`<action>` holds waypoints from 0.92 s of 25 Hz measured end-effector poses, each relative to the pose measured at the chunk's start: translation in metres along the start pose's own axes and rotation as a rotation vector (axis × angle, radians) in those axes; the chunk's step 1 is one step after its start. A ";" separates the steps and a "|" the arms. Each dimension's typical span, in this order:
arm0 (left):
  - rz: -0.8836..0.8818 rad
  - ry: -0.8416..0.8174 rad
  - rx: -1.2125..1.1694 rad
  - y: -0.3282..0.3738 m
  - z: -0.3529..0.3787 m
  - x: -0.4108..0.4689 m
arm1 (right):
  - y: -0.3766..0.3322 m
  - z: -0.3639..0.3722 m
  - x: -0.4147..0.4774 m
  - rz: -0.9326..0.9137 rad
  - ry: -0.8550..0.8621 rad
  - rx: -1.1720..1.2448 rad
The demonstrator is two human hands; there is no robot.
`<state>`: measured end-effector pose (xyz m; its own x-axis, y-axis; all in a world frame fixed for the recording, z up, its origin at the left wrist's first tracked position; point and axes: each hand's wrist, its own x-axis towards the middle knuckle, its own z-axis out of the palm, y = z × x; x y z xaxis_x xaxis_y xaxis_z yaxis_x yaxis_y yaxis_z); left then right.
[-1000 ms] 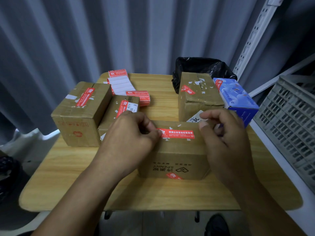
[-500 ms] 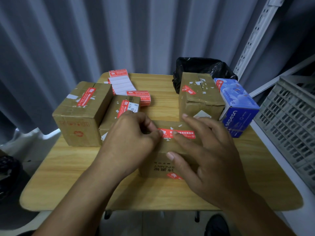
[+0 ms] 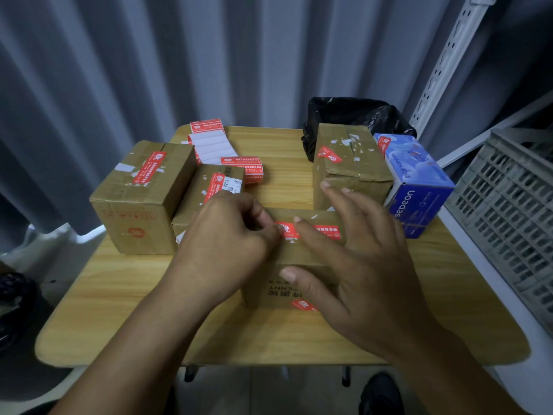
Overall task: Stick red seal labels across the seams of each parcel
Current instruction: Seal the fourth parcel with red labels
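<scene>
Midway across the table (image 3: 119, 310), a box (image 3: 305, 259) bears a red label (image 3: 326, 232) on top; the left hand (image 3: 227, 235), fingers curled, pinches its left end; the right hand (image 3: 365, 265) presses it with straight fingers.

Red seal label (image 3: 324, 232) lies flat atop brown parcel (image 3: 308, 256).
</scene>
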<state>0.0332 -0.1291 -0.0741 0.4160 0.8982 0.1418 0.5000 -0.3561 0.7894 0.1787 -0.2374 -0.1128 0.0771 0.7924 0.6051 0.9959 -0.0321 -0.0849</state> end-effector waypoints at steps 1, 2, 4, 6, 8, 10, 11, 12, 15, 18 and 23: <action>0.001 0.000 0.001 0.000 0.000 0.000 | 0.001 0.001 -0.001 0.001 -0.009 -0.012; 0.001 0.000 -0.001 0.000 0.000 0.000 | 0.003 0.001 -0.001 0.007 -0.006 -0.016; -0.006 0.000 -0.004 -0.001 0.000 0.000 | 0.007 0.003 -0.004 0.022 0.021 -0.005; -0.010 -0.005 -0.011 -0.001 0.000 0.000 | 0.010 0.004 -0.006 0.034 0.053 0.019; -0.018 -0.011 -0.022 -0.001 0.000 0.001 | 0.012 0.003 -0.008 0.049 0.086 0.033; -0.019 -0.009 -0.023 -0.001 0.000 0.001 | 0.015 0.002 -0.010 0.066 0.113 0.029; -0.016 -0.006 -0.020 -0.001 0.000 0.001 | 0.017 0.001 -0.010 0.079 0.121 0.022; -0.013 -0.004 -0.017 -0.002 0.001 0.001 | 0.018 0.000 -0.010 0.095 0.127 0.013; -0.007 -0.005 -0.019 -0.002 0.001 0.001 | 0.014 -0.003 -0.009 0.118 0.153 0.020; -0.001 0.002 -0.025 -0.003 0.001 0.001 | 0.004 -0.002 -0.007 0.070 0.133 0.021; 0.010 0.011 -0.019 -0.003 0.002 0.001 | -0.002 -0.001 -0.005 0.070 0.057 -0.077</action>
<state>0.0332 -0.1279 -0.0771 0.4123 0.8976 0.1558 0.4816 -0.3599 0.7991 0.1760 -0.2423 -0.1149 0.1469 0.7505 0.6443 0.9885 -0.1347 -0.0685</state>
